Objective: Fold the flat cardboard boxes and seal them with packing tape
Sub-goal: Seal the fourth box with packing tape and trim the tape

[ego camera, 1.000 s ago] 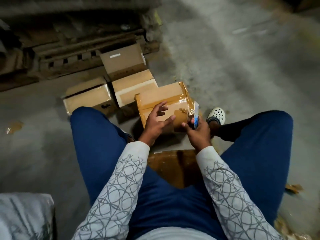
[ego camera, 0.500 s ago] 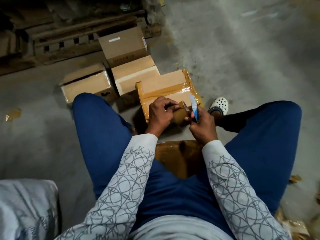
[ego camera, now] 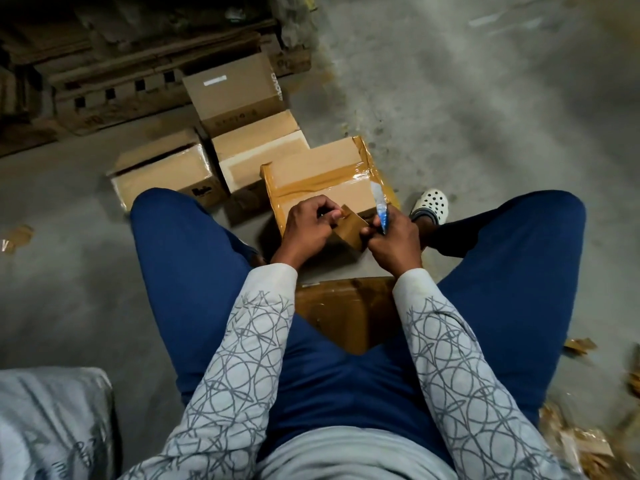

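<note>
Seated on a concrete floor [ego camera: 485, 116], legs spread, with a taped cardboard box [ego camera: 322, 178] between the knees, just beyond both hands. Counted: four boxes in all, the three finished boxes [ego camera: 162, 174] clustered left of and behind the one in hand; one more flattened brown sheet [ego camera: 346, 310] under the forearms. Probably light and stiff, corners easily crushed; best steadied by an edge, not pressed on the top panel. A short strip of brown packing tape [ego camera: 353, 226] stretched between the hands: thin, sticky, prone to folding on itself, so held at its ends. Left hand [ego camera: 308, 226] fingers pinched closed on one tape end. Right hand [ego camera: 391, 237] fingers closed on the other end and on one blue-handled cutter [ego camera: 380, 209], blade up.
</note>
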Available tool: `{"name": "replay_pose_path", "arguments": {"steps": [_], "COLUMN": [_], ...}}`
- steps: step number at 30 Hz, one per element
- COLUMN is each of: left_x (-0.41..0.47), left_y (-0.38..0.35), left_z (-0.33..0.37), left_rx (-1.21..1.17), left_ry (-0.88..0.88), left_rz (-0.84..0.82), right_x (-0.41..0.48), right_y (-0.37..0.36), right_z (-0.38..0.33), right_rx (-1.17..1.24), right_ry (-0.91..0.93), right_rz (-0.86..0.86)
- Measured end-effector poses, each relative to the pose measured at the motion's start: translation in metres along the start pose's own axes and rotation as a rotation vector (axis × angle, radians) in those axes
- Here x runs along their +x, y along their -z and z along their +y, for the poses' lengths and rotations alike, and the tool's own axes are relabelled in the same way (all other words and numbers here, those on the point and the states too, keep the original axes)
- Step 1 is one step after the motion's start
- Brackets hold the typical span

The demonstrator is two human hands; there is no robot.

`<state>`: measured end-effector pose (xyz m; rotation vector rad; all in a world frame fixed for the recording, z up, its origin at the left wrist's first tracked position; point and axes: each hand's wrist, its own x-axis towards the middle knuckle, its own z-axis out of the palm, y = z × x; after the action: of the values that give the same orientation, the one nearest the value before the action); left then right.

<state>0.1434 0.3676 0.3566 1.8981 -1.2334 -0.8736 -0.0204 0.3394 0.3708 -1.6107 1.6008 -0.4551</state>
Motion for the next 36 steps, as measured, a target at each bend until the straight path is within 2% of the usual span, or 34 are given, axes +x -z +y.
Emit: {"name": "replay_pose_path", "arguments": {"steps": [19, 28, 32, 36], "left_x": [-0.002, -0.009, -0.013, -0.016], "left_y": [0.015, 0.011, 0.008, 0.003], "left_z": [0.002, 0.004, 0.003, 0.002], "left_rx": [0.074, 0.157, 0.179, 0.239], "left_ry": [-0.146, -0.272, -0.252, -0.24], "left_rz": [-0.017, -0.007, -0.018, -0.034], "right_x": [0.009, 0.013, 0.016, 0.017], "right_y": [-0.002, -0.002, -0.001, 0.004], "right_z": [-0.001, -0.001, 0.005, 0.009], "right_rx": [0.186, 0.235, 0.428, 0.67], "right_ry": [-0.079, -0.142, -0.268, -0.357], "right_rz": [-0.008, 0.133, 0.09, -0.029]}}
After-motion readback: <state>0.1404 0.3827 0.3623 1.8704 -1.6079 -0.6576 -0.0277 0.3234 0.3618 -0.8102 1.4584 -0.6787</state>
